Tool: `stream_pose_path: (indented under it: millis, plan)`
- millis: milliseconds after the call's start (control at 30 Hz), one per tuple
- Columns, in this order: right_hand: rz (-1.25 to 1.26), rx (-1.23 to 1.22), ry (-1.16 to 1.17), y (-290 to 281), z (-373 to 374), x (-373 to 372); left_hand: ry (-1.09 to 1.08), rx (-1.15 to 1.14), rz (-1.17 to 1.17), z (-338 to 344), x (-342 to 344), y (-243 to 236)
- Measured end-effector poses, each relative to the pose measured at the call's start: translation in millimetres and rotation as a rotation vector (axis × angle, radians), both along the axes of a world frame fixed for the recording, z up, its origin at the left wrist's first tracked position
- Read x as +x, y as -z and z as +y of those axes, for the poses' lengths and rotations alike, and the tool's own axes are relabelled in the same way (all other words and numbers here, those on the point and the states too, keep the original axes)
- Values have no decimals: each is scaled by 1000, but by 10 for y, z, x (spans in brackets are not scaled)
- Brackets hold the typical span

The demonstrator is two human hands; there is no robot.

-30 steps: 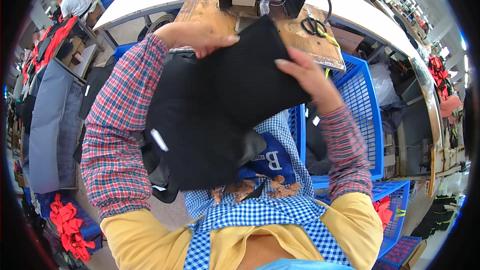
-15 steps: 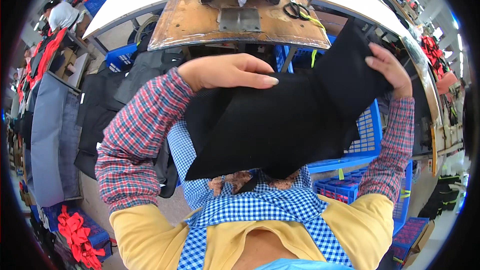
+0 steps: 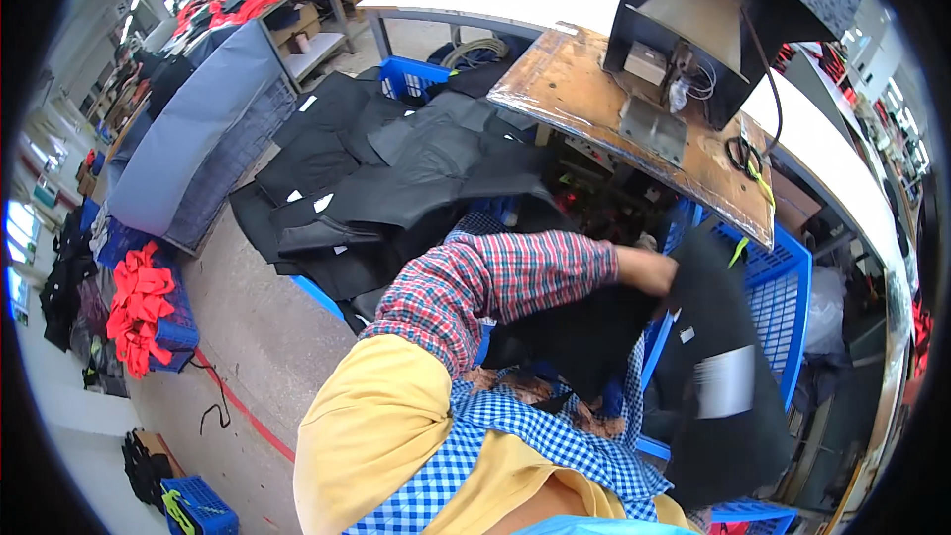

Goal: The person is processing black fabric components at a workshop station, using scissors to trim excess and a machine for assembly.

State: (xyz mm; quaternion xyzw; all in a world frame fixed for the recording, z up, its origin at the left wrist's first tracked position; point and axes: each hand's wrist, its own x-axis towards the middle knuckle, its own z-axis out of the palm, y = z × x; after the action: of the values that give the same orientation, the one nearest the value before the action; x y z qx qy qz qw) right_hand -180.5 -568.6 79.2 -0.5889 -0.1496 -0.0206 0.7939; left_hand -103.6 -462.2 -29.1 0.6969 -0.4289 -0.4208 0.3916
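My left hand [image 3: 649,269] is closed at the edge of a black fabric piece [image 3: 728,446] hanging at the right, its fingertips partly hidden. The piece is long, with a small white label and a larger whitish patch blurred by motion. More black cloth [image 3: 584,337] lies across my lap under my left forearm. My right hand is out of sight; only a scrap of plaid sleeve shows at the lower edge, below the hanging piece.
A heap of black fabric pieces [image 3: 416,163] with white labels spreads at the left. Ahead stands a wooden worktable [image 3: 565,79] bearing a machine [image 3: 684,30] and black scissors [image 3: 743,154]. A blue crate [image 3: 792,312] stands under its right side. Red cloth [image 3: 144,307] lies at far left.
The view has swung left, bringing the fabric heap into fuller sight. The black piece moved from in front of me to the right; my right hand left the picture.
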Motion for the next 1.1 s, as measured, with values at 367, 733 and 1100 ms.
stream_pose_path:
  millis: [367, 733, 1100]
  plan:
    - [162, -1263, 338, 314, 19, -1429, 227, -209, -9, 206, -501, -418]
    - [-187, -1449, 391, 442, -429, -1048, 265, -80, -582, 723, -140, -711]
    - [-438, -1591, 239, -326, -655, 253, 104, 177, -669, 919, 909, -1522]
